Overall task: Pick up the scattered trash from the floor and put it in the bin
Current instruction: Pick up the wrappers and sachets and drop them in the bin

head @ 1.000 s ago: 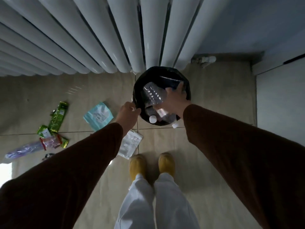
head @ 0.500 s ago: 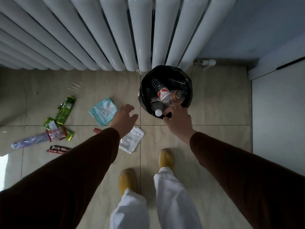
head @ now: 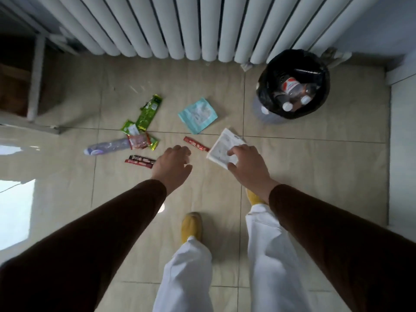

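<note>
Right fingers (head: pixel 234 152) spread over white packet (head: pixel 221 149) | left fingers (head: pixel 180 152) loosely curled, empty | bin (head: pixel 292 84) apart

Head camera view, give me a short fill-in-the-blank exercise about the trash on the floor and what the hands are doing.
1. The right hand has its fingers on the ____ packet.
2. The bin is lined with a ____ bag and holds bottles.
3. The light blue pouch lies on the ____.
4. The left hand holds ____.

Missing words: white; black; floor; nothing
</note>
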The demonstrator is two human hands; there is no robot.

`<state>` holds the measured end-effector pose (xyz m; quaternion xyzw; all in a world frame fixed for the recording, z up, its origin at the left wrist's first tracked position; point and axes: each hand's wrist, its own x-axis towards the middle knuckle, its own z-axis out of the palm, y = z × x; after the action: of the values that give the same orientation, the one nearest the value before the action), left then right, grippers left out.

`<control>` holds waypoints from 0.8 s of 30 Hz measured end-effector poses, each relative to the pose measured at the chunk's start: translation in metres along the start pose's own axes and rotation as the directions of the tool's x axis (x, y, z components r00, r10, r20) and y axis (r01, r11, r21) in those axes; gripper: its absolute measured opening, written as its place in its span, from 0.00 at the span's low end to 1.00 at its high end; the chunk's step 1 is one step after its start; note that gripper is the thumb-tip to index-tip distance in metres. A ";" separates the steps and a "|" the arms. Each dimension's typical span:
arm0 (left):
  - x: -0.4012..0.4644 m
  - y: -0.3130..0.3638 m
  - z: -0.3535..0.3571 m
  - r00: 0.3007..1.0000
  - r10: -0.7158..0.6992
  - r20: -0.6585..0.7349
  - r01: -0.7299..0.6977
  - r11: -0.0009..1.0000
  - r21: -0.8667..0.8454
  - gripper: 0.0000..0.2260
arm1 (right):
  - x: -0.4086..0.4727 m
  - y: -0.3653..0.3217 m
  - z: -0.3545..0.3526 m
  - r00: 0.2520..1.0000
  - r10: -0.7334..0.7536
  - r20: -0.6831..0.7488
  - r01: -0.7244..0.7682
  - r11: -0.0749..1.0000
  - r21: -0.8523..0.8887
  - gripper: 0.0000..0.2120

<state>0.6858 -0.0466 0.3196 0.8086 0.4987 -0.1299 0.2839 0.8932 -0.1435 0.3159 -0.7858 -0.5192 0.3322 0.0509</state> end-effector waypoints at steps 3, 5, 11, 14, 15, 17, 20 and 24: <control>-0.042 -0.051 0.003 0.998 -0.047 0.038 0.046 0.999 0.028 0.17 | -0.027 -0.043 0.036 0.999 -0.038 0.022 0.038 0.999 -0.003 0.17; -0.065 -0.081 0.007 0.994 -0.100 0.050 0.100 0.995 0.007 0.17 | -0.040 -0.063 0.056 0.997 -0.065 0.038 0.065 0.998 -0.003 0.17; -0.107 -0.144 0.022 0.983 -0.174 0.062 0.174 0.985 0.003 0.16 | -0.051 -0.100 0.100 0.996 -0.055 0.069 0.055 0.998 0.000 0.16; -0.115 -0.173 0.025 0.982 -0.178 0.060 0.179 0.984 -0.008 0.17 | -0.048 -0.121 0.119 0.999 -0.017 0.045 0.017 1.000 0.010 0.15; -0.116 -0.185 0.025 0.982 -0.177 0.060 0.178 0.984 -0.014 0.17 | -0.046 -0.130 0.126 0.999 -0.004 0.045 0.003 1.000 0.015 0.15; -0.115 -0.211 0.021 0.983 -0.171 0.064 0.173 0.985 -0.026 0.17 | -0.043 -0.151 0.141 0.999 0.020 0.051 -0.021 1.000 0.016 0.15; -0.110 -0.257 0.006 0.985 -0.154 0.076 0.156 0.987 -0.027 0.18 | -0.034 -0.187 0.161 0.998 0.054 0.043 -0.054 0.998 0.011 0.16; -0.096 -0.319 -0.023 0.990 -0.096 0.102 0.094 0.995 0.020 0.20 | -0.020 -0.232 0.187 0.993 0.121 -0.004 -0.121 0.992 0.035 0.19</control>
<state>0.3586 0.0057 0.2803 0.7782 0.5204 -0.1886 0.2967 0.5994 -0.1042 0.2792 -0.8159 -0.4647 0.3411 0.0458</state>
